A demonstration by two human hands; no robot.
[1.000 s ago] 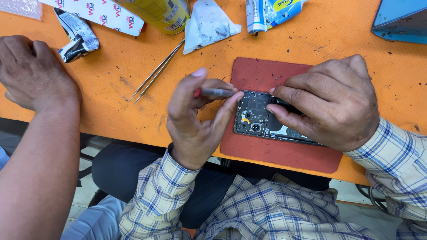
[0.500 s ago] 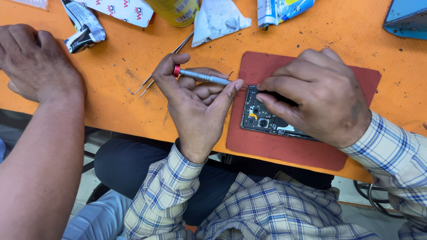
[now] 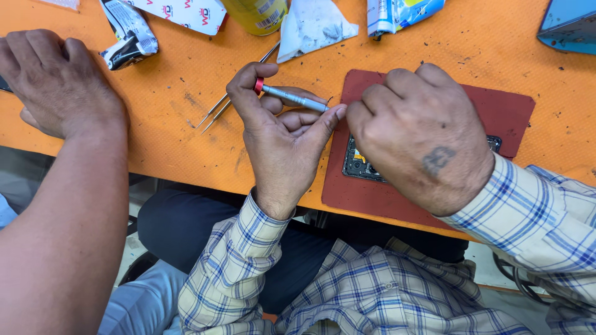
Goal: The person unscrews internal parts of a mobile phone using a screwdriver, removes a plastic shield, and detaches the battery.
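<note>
Grip first: left hand [image 3: 282, 133] pinches a slim silver screwdriver with a red end cap [image 3: 290, 97]. Thumb sits at the red cap, fingertips curl under the shaft, tip lies at the index fingertip. Tool lies near flat, pointing at the right hand, clear of the work.

Right hand [image 3: 419, 136] is curled knuckles-up over an opened dark phone body with exposed circuit parts [image 3: 359, 166]. Fingers press down on it; whether they pinch anything underneath, cannot tell. Most of the phone is hidden by the hand.

Phone lies on a dark red rectangular rubber mat [image 3: 509, 111], which sits on the orange textured tabletop [image 3: 174, 124]. Mat's near edge is almost flush with the table's front edge. Open mat room on the far right corner; bare orange strip between the two wrists and left of the left hand.

Thin metal tweezers [image 3: 217, 111] lie on the table just left of the left hand, points toward the table edge.

Another person's hand [image 3: 59, 84] rests palm-down at the far left, well apart, forearm crossing the table edge.

Back edge, left to right: crumpled black-and-white foil wrapper [image 3: 130, 34], flat white packet with red marks [image 3: 186, 12], yellow cylindrical bottle [image 3: 257, 13], crumpled white tissue [image 3: 313, 28], blue-and-white tube pack [image 3: 397, 11], blue angular box corner [image 3: 571, 25].
</note>
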